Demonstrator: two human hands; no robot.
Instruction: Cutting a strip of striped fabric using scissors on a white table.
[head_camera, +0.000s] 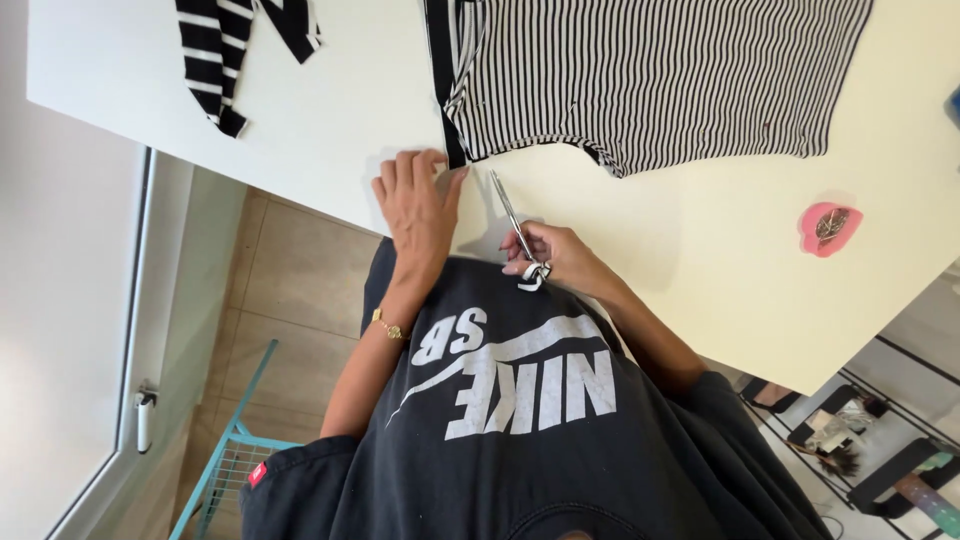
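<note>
My left hand (418, 205) presses flat, fingers together, on the striped shirt's (650, 80) hem at twelve o'clock on the counter (700, 250), my right hand (560, 255) grips scissors (512, 215), blades seemingly closed, so I should hold the cloth taut and cut along a stripe.

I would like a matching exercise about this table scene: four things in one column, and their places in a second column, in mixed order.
Things:
1. scissors
2. striped garment
3. pink object
4. left hand

Places:
A. alone on the table, toward its right side
B. flat on the table, at the garment's black edge
C. held in the right hand
D. spread on the table's far side

Pairs: 1-C, 2-D, 3-A, 4-B
</note>
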